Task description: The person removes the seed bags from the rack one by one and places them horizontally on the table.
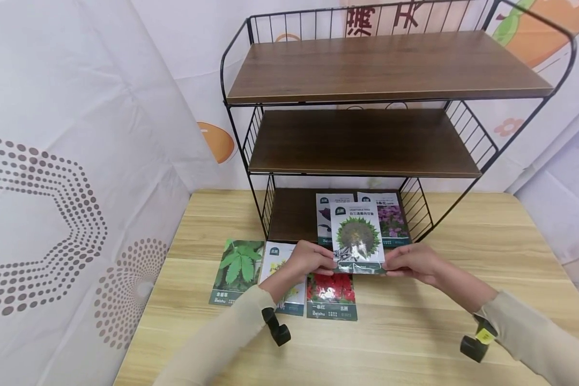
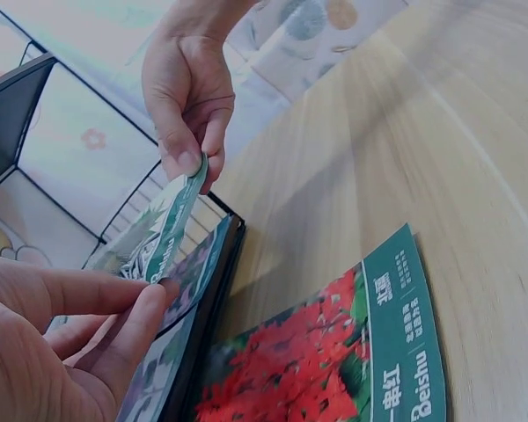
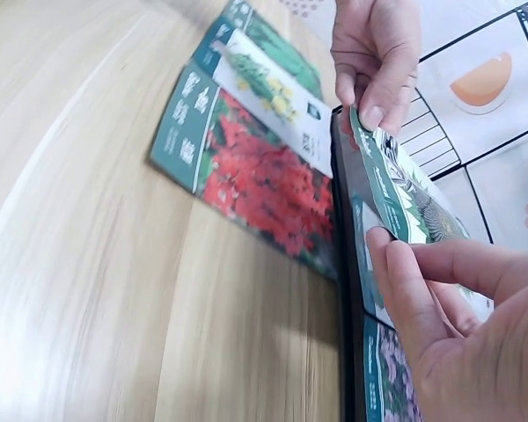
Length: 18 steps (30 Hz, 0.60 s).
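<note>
A sunflower seed packet (image 1: 357, 236) is held by both hands at its lower corners, in front of and above the rack's bottom shelf (image 1: 291, 214). My left hand (image 1: 313, 258) pinches the left corner between thumb and fingers; my right hand (image 1: 412, 261) pinches the right one. Behind it, two other packets lie on that shelf: a dark purple flower packet (image 1: 324, 215), partly covered, and a pinkish-purple flower packet (image 1: 392, 217) to the right. In the left wrist view, the held packet (image 2: 169, 230) is tilted, its green lower edge towards the camera.
On the wooden table (image 1: 415, 343), before the rack, lie a green leaf packet (image 1: 238, 271), a yellow flower packet (image 1: 295, 300) partly behind the left forearm, and a red flower packet (image 1: 331, 300). The rack's middle board (image 1: 362, 142) and top board (image 1: 381, 64) overhang the bottom shelf.
</note>
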Motion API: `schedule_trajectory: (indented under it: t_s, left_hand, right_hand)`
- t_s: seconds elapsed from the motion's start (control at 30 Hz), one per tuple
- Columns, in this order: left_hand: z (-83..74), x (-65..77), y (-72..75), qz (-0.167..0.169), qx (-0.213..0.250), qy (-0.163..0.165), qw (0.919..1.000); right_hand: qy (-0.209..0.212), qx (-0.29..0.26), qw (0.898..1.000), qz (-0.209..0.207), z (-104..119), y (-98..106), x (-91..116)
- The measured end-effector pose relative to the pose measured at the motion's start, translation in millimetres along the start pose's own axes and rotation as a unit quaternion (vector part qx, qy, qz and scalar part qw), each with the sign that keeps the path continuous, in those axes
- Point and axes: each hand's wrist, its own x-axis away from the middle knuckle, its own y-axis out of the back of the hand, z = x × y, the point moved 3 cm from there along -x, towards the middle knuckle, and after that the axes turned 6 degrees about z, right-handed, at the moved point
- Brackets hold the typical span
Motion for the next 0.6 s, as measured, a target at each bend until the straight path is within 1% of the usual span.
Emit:
schedule_trajectory:
  t_s: [0.2, 0.43, 0.53, 0.6]
  left_hand:
    - [-0.9, -2.1, -11.1, 0.019, -0.013, 0.014, 0.9996]
    - [2.5, -7.2, -22.1, 0.063, -0.022, 0.036, 0.9971]
    - [5.5, -8.5, -27.1, 0.079, -0.024, 0.045, 0.9955]
    - [8.2, -8.9, -29.8, 0.088, -0.024, 0.052, 0.9945]
  right_hand:
    - [-0.013, 0.007, 1.000, 0.021, -3.8, 7.1, 9.8]
    - [-0.025, 0.019, 0.998, 0.052, -13.5, 16.4, 17.6]
    - [-0.032, 0.012, 0.997, 0.065, -18.3, 19.5, 18.8]
    - [-0.046, 0.006, 0.997, 0.070, -21.6, 21.0, 19.3]
